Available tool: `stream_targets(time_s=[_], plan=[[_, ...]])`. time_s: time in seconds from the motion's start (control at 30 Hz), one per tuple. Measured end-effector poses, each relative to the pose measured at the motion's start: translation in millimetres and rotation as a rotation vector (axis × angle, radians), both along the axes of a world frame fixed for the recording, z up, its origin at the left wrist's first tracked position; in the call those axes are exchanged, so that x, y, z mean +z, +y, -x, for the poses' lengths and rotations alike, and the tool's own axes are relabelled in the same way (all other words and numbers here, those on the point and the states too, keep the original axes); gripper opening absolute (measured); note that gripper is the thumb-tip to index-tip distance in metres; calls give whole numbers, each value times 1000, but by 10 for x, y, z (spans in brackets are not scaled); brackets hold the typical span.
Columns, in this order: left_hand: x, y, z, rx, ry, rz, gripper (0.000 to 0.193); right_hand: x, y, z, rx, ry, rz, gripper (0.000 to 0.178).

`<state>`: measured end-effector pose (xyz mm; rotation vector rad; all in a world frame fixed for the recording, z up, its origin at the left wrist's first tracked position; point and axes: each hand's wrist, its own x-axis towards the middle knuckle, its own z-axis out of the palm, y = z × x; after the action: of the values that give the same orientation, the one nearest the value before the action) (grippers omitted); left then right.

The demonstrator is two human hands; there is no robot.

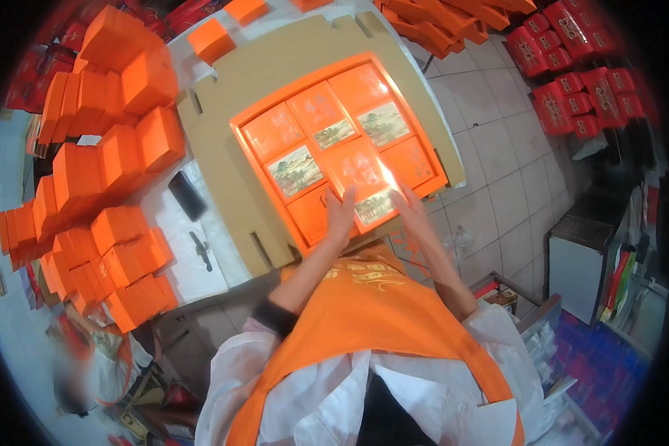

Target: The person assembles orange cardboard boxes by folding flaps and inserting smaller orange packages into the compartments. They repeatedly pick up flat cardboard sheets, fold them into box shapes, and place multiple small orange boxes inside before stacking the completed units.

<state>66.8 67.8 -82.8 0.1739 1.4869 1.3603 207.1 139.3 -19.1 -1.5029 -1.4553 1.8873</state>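
Note:
A wide, shallow orange gift box (413,119) lies open on brown cardboard, with several smaller orange boxes fitted in rows inside. Some of these carry a landscape picture panel. At the near middle, one orange small box (360,167) with such a panel on its near end sits between my hands. My left hand (340,212) presses on its left side, and my right hand (409,207) grips its right side near the edge. Whether this box rests fully down in the row cannot be made out.
Stacks of orange boxes (100,167) crowd the table's left. A black phone (186,195) and a dark, narrow tool (201,250) lie beside the cardboard sheet (223,178). Red packages (569,44) stand on the tiled floor at right. Someone blurred (74,375) is at lower left.

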Motion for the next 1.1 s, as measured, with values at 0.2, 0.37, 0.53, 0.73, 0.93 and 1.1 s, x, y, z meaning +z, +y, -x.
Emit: stream_targets(time_s=[0.2,0.37,0.53,0.73,0.93,1.1], plan=[[-266,125,-40,-116,121,183,65,-736,215,-7,148,-213,-501,39],[-283,207,-37,-82,239,131,76,-868,140,-40,13,-79,-419,45],[-268,172,207,-449,458,284,78,-869,49,-32,4,41,-409,50],[87,228,400,-635,410,371,78,-839,113,-87,130,22,-427,54],[-294,101,376,-576,690,318,72,-827,153,-29,310,-171,-537,57],[-218,26,156,-513,814,249,81,-1132,161,-45,340,-388,-970,61]])
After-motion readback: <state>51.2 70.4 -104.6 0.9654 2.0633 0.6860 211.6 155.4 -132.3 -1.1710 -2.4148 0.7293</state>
